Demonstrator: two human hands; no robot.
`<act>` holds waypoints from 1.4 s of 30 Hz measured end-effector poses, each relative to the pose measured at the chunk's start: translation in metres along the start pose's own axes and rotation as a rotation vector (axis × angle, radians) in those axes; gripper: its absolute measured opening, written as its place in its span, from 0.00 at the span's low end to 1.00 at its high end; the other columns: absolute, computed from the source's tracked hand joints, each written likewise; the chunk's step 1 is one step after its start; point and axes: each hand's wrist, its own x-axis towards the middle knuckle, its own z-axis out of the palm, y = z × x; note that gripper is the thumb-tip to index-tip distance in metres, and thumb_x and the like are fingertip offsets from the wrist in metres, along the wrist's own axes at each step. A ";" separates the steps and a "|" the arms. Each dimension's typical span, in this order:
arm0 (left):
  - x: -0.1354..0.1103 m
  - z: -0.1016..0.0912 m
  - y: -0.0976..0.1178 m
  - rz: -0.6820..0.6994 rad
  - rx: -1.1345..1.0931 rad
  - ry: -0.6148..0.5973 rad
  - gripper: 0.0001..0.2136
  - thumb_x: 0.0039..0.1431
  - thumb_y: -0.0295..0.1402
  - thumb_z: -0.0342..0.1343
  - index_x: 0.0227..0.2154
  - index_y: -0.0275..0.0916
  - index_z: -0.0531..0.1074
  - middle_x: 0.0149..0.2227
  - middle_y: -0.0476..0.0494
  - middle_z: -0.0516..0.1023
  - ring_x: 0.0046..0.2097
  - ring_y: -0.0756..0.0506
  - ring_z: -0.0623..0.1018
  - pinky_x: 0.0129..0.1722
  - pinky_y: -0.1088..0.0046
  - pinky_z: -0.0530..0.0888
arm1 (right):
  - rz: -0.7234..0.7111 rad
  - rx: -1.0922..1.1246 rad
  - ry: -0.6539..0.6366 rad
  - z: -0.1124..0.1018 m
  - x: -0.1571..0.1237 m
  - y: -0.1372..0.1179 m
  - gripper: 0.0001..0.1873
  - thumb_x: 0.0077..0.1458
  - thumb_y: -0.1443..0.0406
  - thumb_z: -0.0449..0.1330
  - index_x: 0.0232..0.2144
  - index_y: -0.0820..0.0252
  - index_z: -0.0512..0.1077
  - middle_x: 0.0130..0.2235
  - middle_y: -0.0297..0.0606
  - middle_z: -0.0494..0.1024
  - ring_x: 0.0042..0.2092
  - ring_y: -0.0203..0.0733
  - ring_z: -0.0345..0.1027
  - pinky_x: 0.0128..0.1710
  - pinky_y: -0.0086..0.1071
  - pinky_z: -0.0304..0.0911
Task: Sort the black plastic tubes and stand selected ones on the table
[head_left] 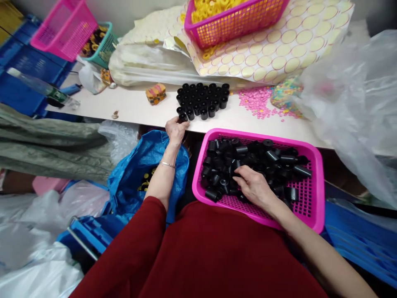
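My left hand point(176, 130) is at the front edge of the white table, its fingers closed on a black plastic cylinder point(182, 118). That piece stands at the near left corner of a tight group of upright black cylinders point(201, 99). My right hand point(254, 186) reaches into a pink basket point(319, 186) in front of my body. Loose black cylinders point(273, 155) lie in it at all angles. The right fingers are bent together at a dark cylinder point(235, 166), their tips partly hidden among the pieces.
Pink bits point(256, 101) are scattered on the table point(130, 109) beside a clear plastic bag point(350, 95). A pink basket of yellow parts point(235, 27) stands behind. An orange block point(156, 94) sits left of the cylinders. A blue bag point(124, 178) hangs open below my left arm.
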 end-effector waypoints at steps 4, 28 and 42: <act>0.007 0.008 0.003 0.082 0.078 0.016 0.07 0.45 0.34 0.63 0.24 0.35 0.74 0.25 0.49 0.70 0.33 0.47 0.70 0.34 0.73 0.62 | 0.052 -0.104 -0.066 0.005 0.001 0.004 0.13 0.55 0.69 0.52 0.41 0.59 0.72 0.43 0.43 0.76 0.38 0.44 0.73 0.36 0.35 0.67; -0.132 -0.011 0.065 -0.555 -1.003 -0.931 0.04 0.47 0.25 0.60 0.28 0.30 0.77 0.29 0.43 0.77 0.32 0.50 0.78 0.31 0.80 0.74 | 0.322 1.309 0.177 -0.028 -0.005 -0.021 0.19 0.43 0.61 0.72 0.36 0.54 0.69 0.29 0.29 0.76 0.28 0.35 0.73 0.30 0.31 0.71; -0.165 0.015 0.072 -0.609 -0.970 -1.090 0.13 0.47 0.34 0.68 0.33 0.31 0.76 0.27 0.46 0.77 0.26 0.52 0.77 0.24 0.80 0.70 | 0.256 1.305 0.434 -0.021 -0.004 -0.016 0.25 0.46 0.60 0.71 0.46 0.46 0.68 0.40 0.30 0.78 0.44 0.39 0.74 0.53 0.40 0.69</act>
